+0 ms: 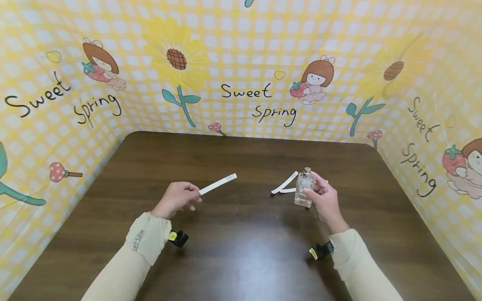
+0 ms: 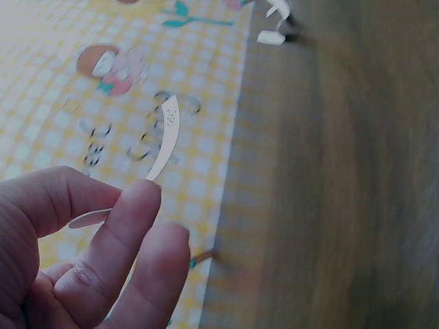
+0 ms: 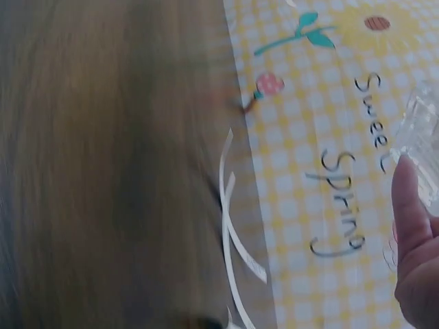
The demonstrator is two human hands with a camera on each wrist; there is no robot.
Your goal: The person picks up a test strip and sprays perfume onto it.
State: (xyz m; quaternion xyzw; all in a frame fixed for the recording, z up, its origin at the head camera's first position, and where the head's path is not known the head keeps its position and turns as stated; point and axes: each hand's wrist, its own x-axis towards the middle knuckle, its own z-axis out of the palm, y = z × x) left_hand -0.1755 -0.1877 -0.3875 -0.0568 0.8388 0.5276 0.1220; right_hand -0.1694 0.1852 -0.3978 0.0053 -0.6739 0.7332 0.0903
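Observation:
My left hand [image 1: 178, 198] pinches one end of a narrow white paper strip [image 1: 218, 184] above the table. Small print marks its free end, and in the left wrist view the strip [image 2: 168, 133] bends in a curve. My right hand [image 1: 326, 200] grips a clear glass perfume bottle [image 1: 303, 190] upright, its silver spray top uncovered. Only part of the glass bottle [image 3: 422, 140] shows at the edge of the right wrist view. Behind and beside the bottle, more white strips [image 1: 285, 182] lie crossed on the table, partly hidden by it.
A dark brown wooden table [image 1: 226, 156] stretches under both hands. Yellow checked cloth [image 1: 241, 50] with printed flowers and lettering surrounds its back and sides. Each wrist carries a small black camera, the left camera [image 1: 180, 238] and the right camera [image 1: 321, 251].

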